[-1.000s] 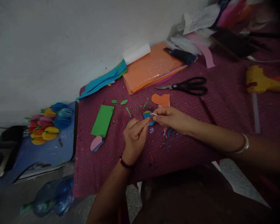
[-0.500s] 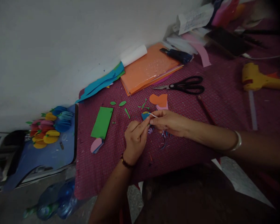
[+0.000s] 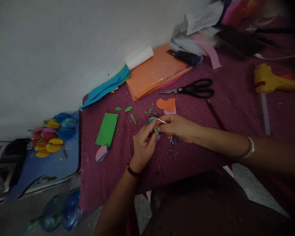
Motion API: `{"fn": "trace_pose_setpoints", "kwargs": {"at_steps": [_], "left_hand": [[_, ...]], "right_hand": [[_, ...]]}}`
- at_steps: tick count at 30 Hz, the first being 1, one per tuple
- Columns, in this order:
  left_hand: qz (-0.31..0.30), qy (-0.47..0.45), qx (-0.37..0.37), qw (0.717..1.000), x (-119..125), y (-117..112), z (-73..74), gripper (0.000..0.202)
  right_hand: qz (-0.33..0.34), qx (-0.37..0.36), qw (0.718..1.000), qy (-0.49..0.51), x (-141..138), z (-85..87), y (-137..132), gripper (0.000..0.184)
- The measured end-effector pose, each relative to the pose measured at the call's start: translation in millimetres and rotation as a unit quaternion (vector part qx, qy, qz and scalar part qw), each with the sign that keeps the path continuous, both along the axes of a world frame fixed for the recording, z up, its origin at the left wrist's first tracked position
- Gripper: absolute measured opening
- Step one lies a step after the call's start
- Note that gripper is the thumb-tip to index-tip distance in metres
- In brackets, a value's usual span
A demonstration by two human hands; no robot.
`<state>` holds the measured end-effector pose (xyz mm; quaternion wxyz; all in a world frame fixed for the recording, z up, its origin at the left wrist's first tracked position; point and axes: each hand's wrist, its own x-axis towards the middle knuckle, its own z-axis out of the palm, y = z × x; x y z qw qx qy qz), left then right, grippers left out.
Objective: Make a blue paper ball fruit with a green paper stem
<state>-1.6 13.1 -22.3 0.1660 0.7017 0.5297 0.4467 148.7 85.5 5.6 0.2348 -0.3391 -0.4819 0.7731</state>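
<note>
Checked cloth (image 3: 108, 182), hands (image 3: 144, 146) together, pinching green piece (image 3: 156, 131)

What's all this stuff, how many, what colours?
Tablecloth: one, maroon, centre
Scissors: one, black-handled, centre
Glue gun: one, yellow, right
Sheet stack: one, orange, back
Roll: one, white, back
Paper strips: several, blue/green, back left
Rectangle: one, green, left
Leaf cutouts: two, green, beside rectangle
Heart cutout: one, orange, centre
Paper decorations: many, multicoloured, blue table
Bottles: at least two, bluish, lower left
Clutter: uncounted, mixed, back right
Green piece: one, green, centre
White strip: one, white, centre
Left hand: one, dark bracelet, near green piece
Right hand: one, silvery bangle, holding strip
</note>
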Motion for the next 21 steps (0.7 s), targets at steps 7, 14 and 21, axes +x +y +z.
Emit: {"fn": "trace_pose_setpoints", "kwargs": {"at_steps": [7, 14, 21], "left_hand": [[0.003, -0.175, -0.071, 0.982, -4.2, -1.4, 2.2, 0.019], [-0.015, -0.234, -0.086, 0.968, -4.0, -0.7, 6.8, 0.015], [-0.013, -0.22, -0.05, 0.974, 0.2, -2.2, 8.1, 0.011]], "right_hand": [[0.01, 0.014, 0.999, -0.05, -0.1, 7.3, 0.8, 0.006], [0.063, 0.027, 0.997, -0.027, 4.1, 8.1, 1.1, 0.009], [0.06, 0.024, 0.998, 0.017, 4.1, 3.2, -0.8, 0.013]]}}
